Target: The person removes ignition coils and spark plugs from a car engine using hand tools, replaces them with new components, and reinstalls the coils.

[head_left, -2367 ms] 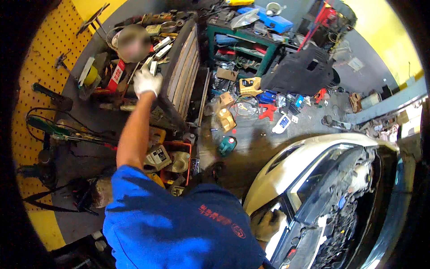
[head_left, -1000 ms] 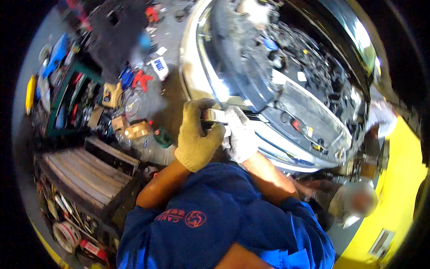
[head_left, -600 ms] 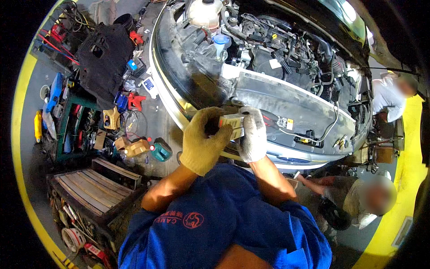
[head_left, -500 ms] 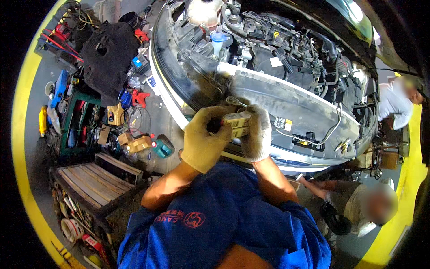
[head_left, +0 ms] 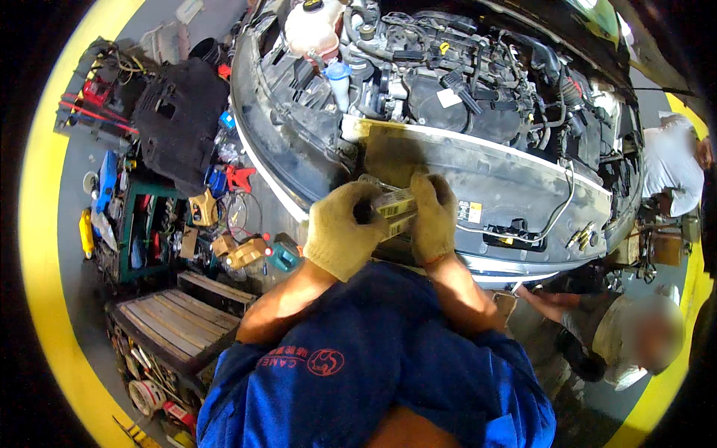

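My left hand (head_left: 340,231), in a pale knitted work glove, is closed round the left end of two small yellow-and-white printed cardboard boxes (head_left: 396,213), one above the other. My right hand (head_left: 435,224), gloved the same way, has its fingers bent against their right end. Both hands are in front of my chest, over the front edge of the car (head_left: 523,187), whose engine bay lies open. Behind the boxes shows a thin greyish object, too blurred to name.
Coolant tank (head_left: 310,33) and engine (head_left: 448,89) lie beyond my hands. At left are a slatted bench (head_left: 175,317), a green tool rack (head_left: 142,224), a teal jug (head_left: 282,256) and a black panel (head_left: 179,123). Two people (head_left: 635,336) (head_left: 672,160) are at right.
My view has shifted slightly, so the engine bay appears further left and the bench further right. My right hand has turned a little; both hands stay at the boxes.
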Demonstrator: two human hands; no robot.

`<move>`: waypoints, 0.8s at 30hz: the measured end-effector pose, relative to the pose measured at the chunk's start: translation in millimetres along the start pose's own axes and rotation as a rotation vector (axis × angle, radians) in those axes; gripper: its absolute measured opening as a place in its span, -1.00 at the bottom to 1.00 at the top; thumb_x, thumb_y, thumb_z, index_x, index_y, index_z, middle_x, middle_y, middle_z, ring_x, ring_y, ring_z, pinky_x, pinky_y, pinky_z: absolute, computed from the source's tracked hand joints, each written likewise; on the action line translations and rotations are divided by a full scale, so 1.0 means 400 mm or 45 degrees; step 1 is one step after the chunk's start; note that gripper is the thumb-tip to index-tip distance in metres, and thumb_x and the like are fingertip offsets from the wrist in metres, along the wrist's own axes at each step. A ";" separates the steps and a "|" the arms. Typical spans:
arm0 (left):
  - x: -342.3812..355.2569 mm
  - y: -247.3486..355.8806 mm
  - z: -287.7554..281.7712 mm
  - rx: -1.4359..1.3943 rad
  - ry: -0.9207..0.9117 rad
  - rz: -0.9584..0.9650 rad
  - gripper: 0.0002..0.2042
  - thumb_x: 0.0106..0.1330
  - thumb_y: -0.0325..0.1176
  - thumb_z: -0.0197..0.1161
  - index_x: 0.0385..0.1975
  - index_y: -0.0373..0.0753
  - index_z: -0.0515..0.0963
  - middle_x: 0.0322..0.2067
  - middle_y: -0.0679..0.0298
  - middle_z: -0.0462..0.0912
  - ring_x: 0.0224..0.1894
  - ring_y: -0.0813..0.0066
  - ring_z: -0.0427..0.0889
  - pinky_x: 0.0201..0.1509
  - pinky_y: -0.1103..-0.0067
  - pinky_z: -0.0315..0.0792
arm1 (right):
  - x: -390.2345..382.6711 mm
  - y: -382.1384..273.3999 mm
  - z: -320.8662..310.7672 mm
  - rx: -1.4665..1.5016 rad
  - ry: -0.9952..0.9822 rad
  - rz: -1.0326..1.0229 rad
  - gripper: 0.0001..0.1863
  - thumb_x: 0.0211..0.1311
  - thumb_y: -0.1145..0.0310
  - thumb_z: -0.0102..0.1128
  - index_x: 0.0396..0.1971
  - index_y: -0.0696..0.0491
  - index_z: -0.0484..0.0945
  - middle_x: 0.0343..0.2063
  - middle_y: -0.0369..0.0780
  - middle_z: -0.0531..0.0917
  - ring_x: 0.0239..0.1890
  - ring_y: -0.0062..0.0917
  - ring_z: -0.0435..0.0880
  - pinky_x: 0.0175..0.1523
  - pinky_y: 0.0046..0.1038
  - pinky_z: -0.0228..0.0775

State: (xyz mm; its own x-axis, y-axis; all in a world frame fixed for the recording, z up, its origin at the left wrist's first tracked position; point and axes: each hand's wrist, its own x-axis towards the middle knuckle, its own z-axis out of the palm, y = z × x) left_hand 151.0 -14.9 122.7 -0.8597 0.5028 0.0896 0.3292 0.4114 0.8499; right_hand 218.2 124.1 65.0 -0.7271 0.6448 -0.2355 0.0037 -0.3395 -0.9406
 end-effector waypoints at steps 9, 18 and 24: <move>0.113 -0.057 -0.056 -0.474 -0.399 -0.196 -0.76 0.18 -0.56 0.14 -0.18 -0.40 0.65 -0.35 0.14 0.74 -0.33 0.46 0.71 -0.23 0.54 0.57 | 0.043 0.003 0.041 0.282 -0.052 0.109 -0.77 0.36 0.18 0.13 -0.27 0.04 0.56 -0.40 -0.29 0.61 -0.36 -0.57 0.60 -0.25 -0.48 0.46; 0.152 -0.051 -0.068 -0.512 -0.435 -0.228 -0.68 0.24 -0.34 0.24 -0.06 -0.37 0.56 -0.20 0.21 0.65 -0.17 0.49 0.59 -0.06 0.51 0.50 | 0.082 -0.007 0.095 0.402 0.019 0.173 -0.70 0.38 0.15 0.15 -0.12 0.08 0.53 -0.37 -0.18 0.68 -0.38 -0.38 0.71 -0.27 -0.31 0.59; 0.147 -0.086 -0.070 -0.628 -0.500 -0.107 -0.62 0.29 -0.44 0.11 0.11 -0.37 0.49 -0.10 0.18 0.65 -0.05 0.45 0.58 0.10 0.52 0.46 | 0.084 -0.024 0.087 0.578 -0.050 0.275 -0.68 0.40 0.10 0.12 -0.15 0.07 0.52 -0.35 -0.13 0.70 -0.39 -0.31 0.72 -0.27 -0.24 0.61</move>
State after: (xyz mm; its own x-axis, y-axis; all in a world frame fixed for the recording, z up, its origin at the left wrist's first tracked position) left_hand 78.3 -21.0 113.1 -0.6364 0.7642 -0.1053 -0.0319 0.1103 0.9934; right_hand 169.8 125.1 74.8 -0.7679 0.5039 -0.3956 -0.1360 -0.7317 -0.6679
